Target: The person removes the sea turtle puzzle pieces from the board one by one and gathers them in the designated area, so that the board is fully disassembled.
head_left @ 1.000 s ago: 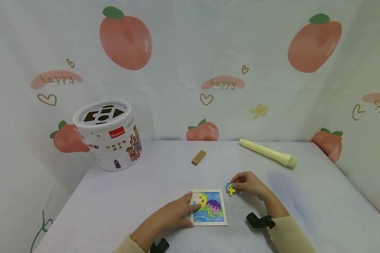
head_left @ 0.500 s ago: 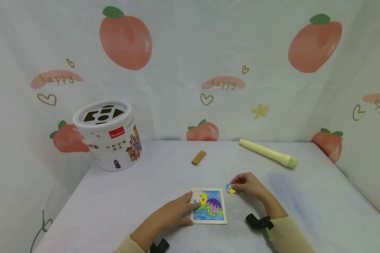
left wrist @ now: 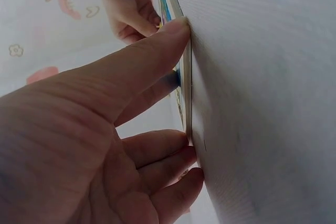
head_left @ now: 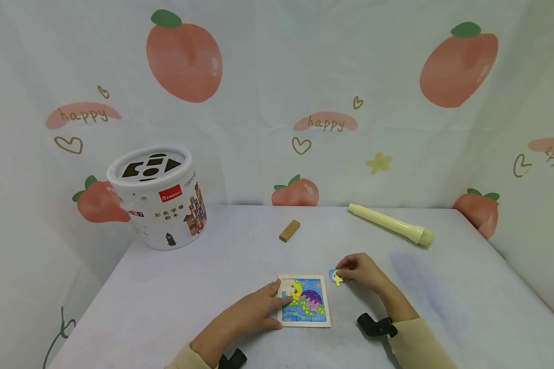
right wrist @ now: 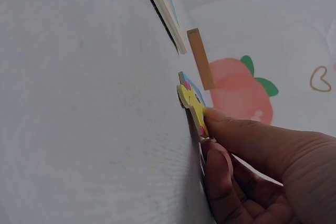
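Observation:
In the head view a wooden-framed jigsaw puzzle (head_left: 304, 301) lies flat on the white table, with a picture of a yellow and purple creature on blue. At its upper left a patch of bare wood shows. My left hand (head_left: 257, 307) rests along the puzzle's left side, thumb at the frame edge and index finger on the picture. Just right of the frame, my right hand (head_left: 361, 270) pinches a blue and yellow puzzle piece (head_left: 336, 277) between thumb and fingers. From the right wrist view, the piece (right wrist: 192, 103) stands tilted close to the tabletop, apart from the frame.
Behind the puzzle lies a small wooden block (head_left: 290, 230). A pale yellow toy microphone (head_left: 391, 223) sits at the back right. At the back left stands a white block bucket (head_left: 159, 205) with shaped holes in its lid. A printed cloth hangs behind the table.
The puzzle piece in my right hand looks paler on its face and slightly more tilted. Both hands and the puzzle frame stay in nearly the same places.

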A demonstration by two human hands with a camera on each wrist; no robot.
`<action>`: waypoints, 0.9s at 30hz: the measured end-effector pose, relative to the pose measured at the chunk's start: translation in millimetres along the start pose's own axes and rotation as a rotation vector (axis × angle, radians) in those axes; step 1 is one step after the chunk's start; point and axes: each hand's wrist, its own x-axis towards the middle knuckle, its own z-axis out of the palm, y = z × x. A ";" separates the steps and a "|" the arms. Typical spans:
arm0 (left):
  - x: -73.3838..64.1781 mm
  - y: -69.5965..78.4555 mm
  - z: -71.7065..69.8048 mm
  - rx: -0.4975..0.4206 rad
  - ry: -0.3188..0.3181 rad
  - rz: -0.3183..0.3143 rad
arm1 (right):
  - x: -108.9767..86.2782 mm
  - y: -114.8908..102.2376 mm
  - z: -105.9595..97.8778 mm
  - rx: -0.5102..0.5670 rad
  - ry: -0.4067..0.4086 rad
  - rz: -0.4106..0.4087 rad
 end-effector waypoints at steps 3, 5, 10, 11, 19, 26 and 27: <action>0.4 -0.4 0.2 0.005 0.003 0.003 | 0.4 0.0 0.8 -0.019 0.017 0.020; 0.3 -0.1 -0.4 0.003 0.002 0.001 | 0.6 0.0 0.9 -0.028 0.024 0.036; -0.1 0.7 -1.5 -0.007 -0.005 -0.013 | 0.2 -1.3 0.1 -0.013 0.016 0.057; -0.1 0.8 -1.6 -0.010 -0.004 -0.015 | -0.2 -2.5 -0.2 -0.007 0.015 0.058; -0.2 2.5 -1.7 -0.013 0.032 -0.011 | 0.1 -19.0 2.7 -0.070 0.059 -0.031; 5.0 4.5 -0.9 0.001 0.018 0.011 | 4.6 -39.2 12.5 -0.088 -0.076 -0.156; 5.7 5.2 -0.9 0.000 0.014 0.017 | 5.5 -42.1 14.4 -0.091 -0.101 -0.165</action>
